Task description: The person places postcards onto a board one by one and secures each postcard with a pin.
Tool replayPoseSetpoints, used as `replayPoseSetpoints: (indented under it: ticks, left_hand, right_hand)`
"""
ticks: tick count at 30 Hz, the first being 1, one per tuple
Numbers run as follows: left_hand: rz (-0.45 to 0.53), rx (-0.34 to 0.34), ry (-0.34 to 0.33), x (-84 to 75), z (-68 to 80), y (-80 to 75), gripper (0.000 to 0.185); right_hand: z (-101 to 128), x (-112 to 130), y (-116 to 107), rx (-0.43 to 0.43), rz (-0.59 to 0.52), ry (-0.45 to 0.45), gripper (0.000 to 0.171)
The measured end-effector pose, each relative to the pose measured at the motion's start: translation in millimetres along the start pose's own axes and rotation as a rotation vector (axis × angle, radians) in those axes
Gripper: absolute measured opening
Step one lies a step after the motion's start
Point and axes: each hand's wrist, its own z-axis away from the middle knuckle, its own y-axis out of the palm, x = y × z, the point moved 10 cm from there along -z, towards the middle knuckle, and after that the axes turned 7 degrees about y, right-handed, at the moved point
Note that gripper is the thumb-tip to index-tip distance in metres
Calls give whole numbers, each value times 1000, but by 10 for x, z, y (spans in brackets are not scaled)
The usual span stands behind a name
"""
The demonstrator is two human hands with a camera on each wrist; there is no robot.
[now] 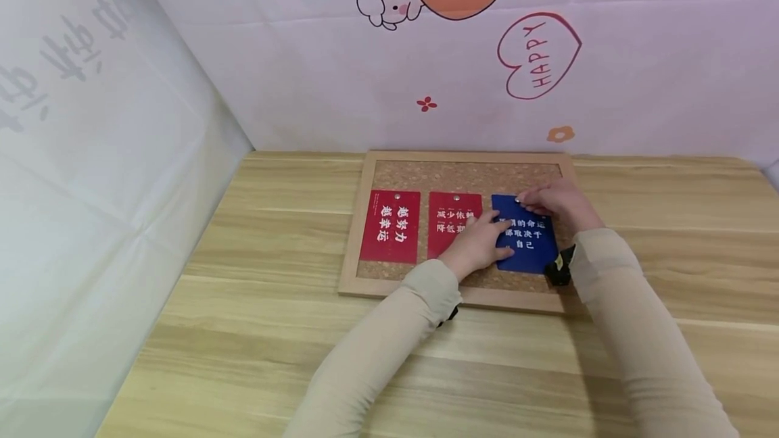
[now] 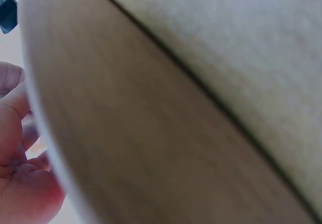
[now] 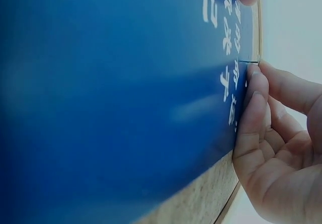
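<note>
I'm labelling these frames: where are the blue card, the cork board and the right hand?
blue card [image 1: 531, 252], head view, lower middle.
cork board [image 1: 462, 178], head view, bare cork.
right hand [image 1: 556, 203], head view, back.

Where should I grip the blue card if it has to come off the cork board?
Probably the blue card by its right long edge, coming from the right: it lies flat on the cork board, so only edges offer purchase. The left hand rests over its left part, beside a red card, and the right hand is at its top edge.
</note>
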Motion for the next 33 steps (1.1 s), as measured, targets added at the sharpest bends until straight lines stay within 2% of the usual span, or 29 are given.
replayPoseSetpoints:
  ticks: [14,33]
  left_hand:
    - [7,6,1,7,-13,-10,57]
    - [9,7,3,5,-16,15,57]
  right_hand:
    - [-31,22,-7,3,-6,15,43]
    - [-35,11,4,-20,63,14,44]
